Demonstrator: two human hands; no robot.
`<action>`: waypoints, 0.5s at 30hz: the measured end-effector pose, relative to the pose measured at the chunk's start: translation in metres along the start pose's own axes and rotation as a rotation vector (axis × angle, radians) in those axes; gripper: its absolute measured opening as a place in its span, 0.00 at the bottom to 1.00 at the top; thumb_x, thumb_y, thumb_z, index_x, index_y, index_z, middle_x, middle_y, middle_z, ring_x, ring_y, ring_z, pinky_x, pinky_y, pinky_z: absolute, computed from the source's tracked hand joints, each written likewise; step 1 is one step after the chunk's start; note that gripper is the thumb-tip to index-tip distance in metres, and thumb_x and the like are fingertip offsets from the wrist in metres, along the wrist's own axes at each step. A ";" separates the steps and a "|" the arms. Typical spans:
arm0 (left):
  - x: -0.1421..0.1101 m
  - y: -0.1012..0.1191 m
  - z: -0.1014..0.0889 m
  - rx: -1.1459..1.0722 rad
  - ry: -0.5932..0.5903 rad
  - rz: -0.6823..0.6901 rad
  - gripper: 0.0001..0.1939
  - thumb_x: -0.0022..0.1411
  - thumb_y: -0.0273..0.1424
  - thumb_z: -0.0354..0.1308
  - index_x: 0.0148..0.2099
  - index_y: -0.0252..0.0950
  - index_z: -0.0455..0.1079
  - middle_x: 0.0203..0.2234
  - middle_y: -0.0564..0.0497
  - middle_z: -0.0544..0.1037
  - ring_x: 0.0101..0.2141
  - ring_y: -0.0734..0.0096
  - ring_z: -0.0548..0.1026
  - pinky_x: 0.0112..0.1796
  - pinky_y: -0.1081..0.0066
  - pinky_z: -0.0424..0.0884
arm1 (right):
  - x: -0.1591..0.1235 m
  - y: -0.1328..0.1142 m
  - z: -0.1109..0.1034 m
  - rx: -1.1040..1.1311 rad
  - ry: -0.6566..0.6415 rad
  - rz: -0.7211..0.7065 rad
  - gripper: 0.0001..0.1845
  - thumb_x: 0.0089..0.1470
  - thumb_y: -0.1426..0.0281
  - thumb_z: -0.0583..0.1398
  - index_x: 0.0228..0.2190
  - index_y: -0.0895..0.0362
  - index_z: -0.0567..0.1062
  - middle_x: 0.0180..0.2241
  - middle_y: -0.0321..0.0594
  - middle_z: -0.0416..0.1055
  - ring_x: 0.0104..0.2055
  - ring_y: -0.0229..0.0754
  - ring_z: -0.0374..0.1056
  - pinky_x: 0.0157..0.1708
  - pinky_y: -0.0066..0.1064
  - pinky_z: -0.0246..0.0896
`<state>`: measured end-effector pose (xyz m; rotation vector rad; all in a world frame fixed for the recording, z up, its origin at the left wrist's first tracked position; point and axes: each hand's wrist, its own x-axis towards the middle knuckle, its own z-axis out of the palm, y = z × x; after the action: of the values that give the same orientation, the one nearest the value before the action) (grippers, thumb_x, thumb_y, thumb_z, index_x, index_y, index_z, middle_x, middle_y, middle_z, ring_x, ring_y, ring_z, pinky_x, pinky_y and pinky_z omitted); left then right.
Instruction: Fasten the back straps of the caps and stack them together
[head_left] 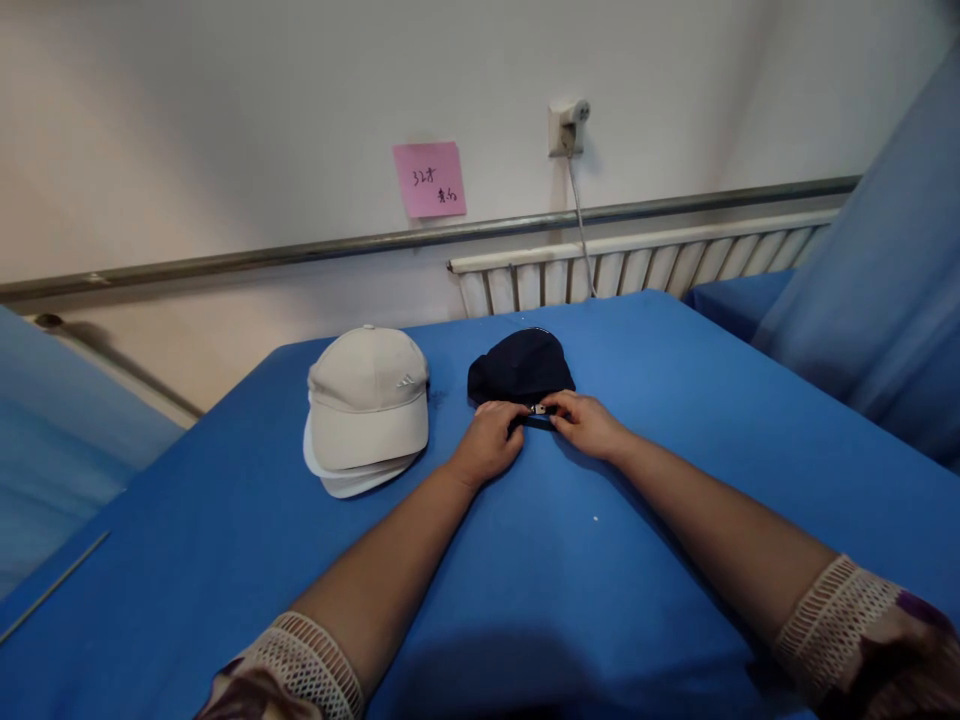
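Note:
A dark baseball cap (pixel 521 365) lies on the blue-covered table, its back strap and small metal buckle (pixel 538 409) turned toward me. My left hand (pixel 491 440) pinches the strap just left of the buckle, fingers closed. On the buckle's other side, my right hand (pixel 586 424) grips the strap between thumb and fingers. Part of the strap is hidden under the fingertips. To the left of the dark cap sits a stack of light caps, with a beige cap (pixel 367 390) on top and white brims (pixel 364 482) showing beneath it.
The blue table cover (pixel 562 580) spreads under everything. A thin stick (pixel 56 588) lies at the left edge. Behind the table run a metal rail (pixel 337 246) and a white radiator (pixel 660 262). A cord hangs from the wall socket (pixel 567 130). Blue curtains (pixel 892 280) flank both sides.

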<state>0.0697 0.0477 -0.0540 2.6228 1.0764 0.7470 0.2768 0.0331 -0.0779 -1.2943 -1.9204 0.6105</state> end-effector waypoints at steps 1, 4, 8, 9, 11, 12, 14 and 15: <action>0.000 -0.001 0.001 0.019 0.012 -0.028 0.16 0.59 0.27 0.53 0.50 0.37 0.70 0.43 0.46 0.77 0.45 0.60 0.73 0.51 0.57 0.64 | 0.000 0.001 0.000 -0.004 -0.011 0.014 0.16 0.52 0.77 0.58 0.43 0.53 0.75 0.38 0.38 0.72 0.34 0.37 0.67 0.38 0.30 0.61; 0.002 -0.002 0.005 0.088 0.007 -0.106 0.18 0.59 0.30 0.55 0.52 0.37 0.69 0.46 0.44 0.77 0.47 0.57 0.72 0.52 0.54 0.63 | 0.001 0.002 0.001 0.003 -0.021 0.051 0.15 0.52 0.76 0.58 0.42 0.53 0.75 0.38 0.37 0.72 0.32 0.36 0.66 0.37 0.30 0.61; 0.003 -0.002 0.006 0.066 -0.029 -0.113 0.19 0.60 0.30 0.54 0.54 0.38 0.69 0.47 0.45 0.77 0.48 0.57 0.72 0.53 0.53 0.61 | 0.001 0.003 0.003 0.045 0.007 0.054 0.13 0.51 0.77 0.59 0.39 0.53 0.76 0.39 0.37 0.73 0.33 0.36 0.67 0.37 0.29 0.61; 0.002 -0.002 0.006 0.035 -0.030 -0.106 0.19 0.60 0.29 0.54 0.54 0.38 0.68 0.47 0.45 0.77 0.48 0.58 0.72 0.54 0.54 0.61 | 0.000 0.003 0.003 0.053 0.013 0.051 0.12 0.51 0.77 0.59 0.38 0.53 0.76 0.38 0.37 0.73 0.33 0.36 0.68 0.37 0.29 0.61; 0.002 0.000 0.005 -0.039 -0.037 -0.089 0.20 0.59 0.28 0.54 0.55 0.38 0.67 0.45 0.47 0.78 0.48 0.60 0.72 0.53 0.55 0.61 | 0.000 0.003 0.004 0.073 0.018 0.050 0.10 0.52 0.75 0.59 0.37 0.54 0.76 0.37 0.38 0.74 0.33 0.37 0.68 0.37 0.30 0.62; 0.001 0.001 0.005 -0.071 -0.044 -0.078 0.21 0.59 0.27 0.54 0.55 0.38 0.67 0.45 0.47 0.78 0.48 0.60 0.73 0.53 0.55 0.62 | 0.000 0.004 0.004 0.087 0.018 0.051 0.09 0.52 0.74 0.60 0.37 0.54 0.75 0.36 0.38 0.74 0.33 0.37 0.69 0.37 0.30 0.62; 0.000 0.002 0.005 -0.113 -0.060 -0.061 0.21 0.59 0.26 0.53 0.55 0.39 0.66 0.43 0.48 0.79 0.47 0.61 0.73 0.53 0.56 0.62 | 0.000 0.004 0.006 0.125 0.018 0.055 0.08 0.53 0.72 0.60 0.38 0.54 0.75 0.35 0.38 0.74 0.33 0.37 0.69 0.36 0.30 0.62; 0.000 0.003 0.004 -0.122 -0.066 -0.056 0.21 0.58 0.26 0.53 0.55 0.39 0.66 0.44 0.48 0.79 0.47 0.61 0.73 0.53 0.56 0.62 | 0.000 0.004 0.006 0.138 0.020 0.062 0.08 0.54 0.71 0.60 0.38 0.54 0.75 0.35 0.38 0.75 0.33 0.37 0.70 0.36 0.30 0.62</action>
<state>0.0734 0.0458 -0.0570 2.4873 1.0472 0.6863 0.2741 0.0349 -0.0849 -1.2705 -1.7947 0.7454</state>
